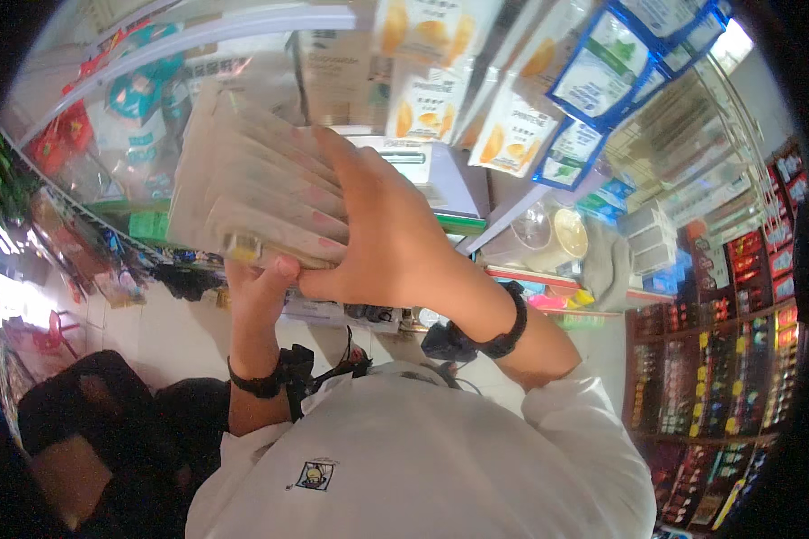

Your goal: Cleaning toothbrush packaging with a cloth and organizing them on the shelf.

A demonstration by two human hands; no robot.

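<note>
A stack of flat, pale packets is held up before the shelf, slightly fanned and blurred. My right hand grips its right side, fingers over the far edge and thumb at the near edge. Under the near edge is my left hand, its thumb against the lowest packet and its other fingers hidden beneath the stack. Both wrists wear dark bands. Orange-and-white Pantene sachets hang just beyond the right hand, beside a strip of blue-edged sachets.
A white shelf rail crosses above the packets. Plastic-wrapped goods stand at the left. Clear and yellowish cups sit on a lower shelf at right. A tall rack of small goods stands far right. A person in dark clothes is at lower left.
</note>
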